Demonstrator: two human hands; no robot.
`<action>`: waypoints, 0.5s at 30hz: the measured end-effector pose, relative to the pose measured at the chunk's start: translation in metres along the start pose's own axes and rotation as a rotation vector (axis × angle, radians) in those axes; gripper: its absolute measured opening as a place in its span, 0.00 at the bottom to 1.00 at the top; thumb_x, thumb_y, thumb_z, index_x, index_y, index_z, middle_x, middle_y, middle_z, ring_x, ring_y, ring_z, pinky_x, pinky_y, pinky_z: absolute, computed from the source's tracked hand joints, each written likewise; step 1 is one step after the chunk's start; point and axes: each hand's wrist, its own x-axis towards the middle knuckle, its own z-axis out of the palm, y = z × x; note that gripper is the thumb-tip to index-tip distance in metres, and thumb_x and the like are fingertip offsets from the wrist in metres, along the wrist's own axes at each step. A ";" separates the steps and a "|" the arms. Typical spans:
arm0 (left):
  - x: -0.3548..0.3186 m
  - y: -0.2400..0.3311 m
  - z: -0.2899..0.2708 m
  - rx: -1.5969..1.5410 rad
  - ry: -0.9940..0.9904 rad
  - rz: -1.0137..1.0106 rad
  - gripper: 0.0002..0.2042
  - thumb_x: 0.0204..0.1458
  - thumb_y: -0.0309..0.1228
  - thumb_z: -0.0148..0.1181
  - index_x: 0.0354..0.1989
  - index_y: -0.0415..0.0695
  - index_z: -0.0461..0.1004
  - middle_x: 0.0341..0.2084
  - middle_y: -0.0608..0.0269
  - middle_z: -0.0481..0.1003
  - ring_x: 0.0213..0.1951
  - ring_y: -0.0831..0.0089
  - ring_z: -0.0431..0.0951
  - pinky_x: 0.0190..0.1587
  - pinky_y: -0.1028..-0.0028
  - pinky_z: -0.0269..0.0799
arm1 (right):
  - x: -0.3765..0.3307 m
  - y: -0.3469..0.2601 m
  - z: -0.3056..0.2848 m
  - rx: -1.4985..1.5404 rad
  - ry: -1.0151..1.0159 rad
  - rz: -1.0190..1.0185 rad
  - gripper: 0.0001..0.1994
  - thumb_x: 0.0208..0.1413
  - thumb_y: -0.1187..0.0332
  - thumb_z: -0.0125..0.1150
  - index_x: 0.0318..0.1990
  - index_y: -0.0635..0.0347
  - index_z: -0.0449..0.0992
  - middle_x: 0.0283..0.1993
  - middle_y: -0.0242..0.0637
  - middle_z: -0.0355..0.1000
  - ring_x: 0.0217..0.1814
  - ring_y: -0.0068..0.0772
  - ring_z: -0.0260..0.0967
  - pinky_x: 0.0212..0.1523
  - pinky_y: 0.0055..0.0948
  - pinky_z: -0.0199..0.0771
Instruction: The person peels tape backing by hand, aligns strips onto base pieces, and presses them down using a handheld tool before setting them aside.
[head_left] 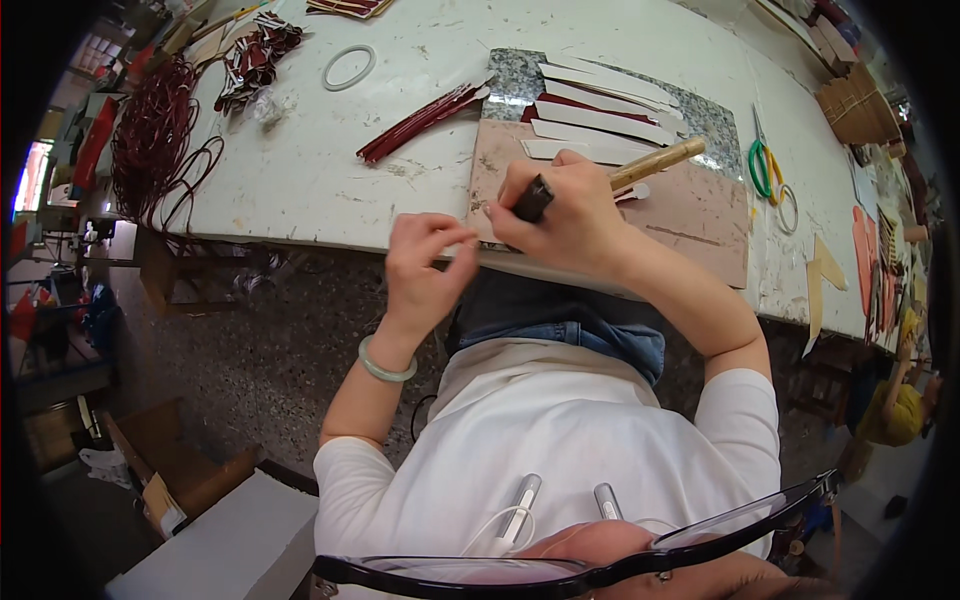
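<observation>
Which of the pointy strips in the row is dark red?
The second pointed strip from the top on the speckled stone slab; the others in that row are white.

A board lies at the table's near edge, centre of the frame, with a stone slab just behind it. Cut strips lie on the slab, reaching onto the board. The right hand rests over the board, holding a tool that points right; the left hand sits just left of it, at the table's edge. Scissors lie right of the slab. A bundle of sticks lies left of it, a ring further upper left, and what may be coiled cord at the far left.
</observation>
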 end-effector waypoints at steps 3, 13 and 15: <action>0.005 0.002 -0.007 0.039 0.043 -0.067 0.09 0.47 0.24 0.66 0.38 0.43 0.82 0.35 0.59 0.77 0.42 0.60 0.73 0.48 0.65 0.69 | 0.004 -0.003 -0.009 0.007 -0.008 -0.033 0.10 0.47 0.62 0.69 0.25 0.46 0.71 0.17 0.25 0.71 0.16 0.33 0.65 0.28 0.31 0.61; 0.010 0.019 0.030 0.157 -0.201 0.113 0.11 0.44 0.31 0.73 0.34 0.48 0.78 0.38 0.65 0.77 0.45 0.60 0.70 0.53 0.61 0.59 | -0.042 0.042 -0.058 0.309 0.218 0.358 0.09 0.51 0.71 0.71 0.25 0.56 0.74 0.24 0.33 0.75 0.24 0.26 0.70 0.31 0.26 0.71; 0.014 0.019 0.023 0.106 -0.271 0.088 0.08 0.47 0.29 0.71 0.33 0.46 0.79 0.33 0.63 0.77 0.41 0.64 0.73 0.50 0.64 0.64 | -0.058 0.045 -0.080 0.355 0.334 0.424 0.07 0.53 0.76 0.69 0.27 0.61 0.75 0.27 0.33 0.76 0.28 0.21 0.70 0.31 0.24 0.72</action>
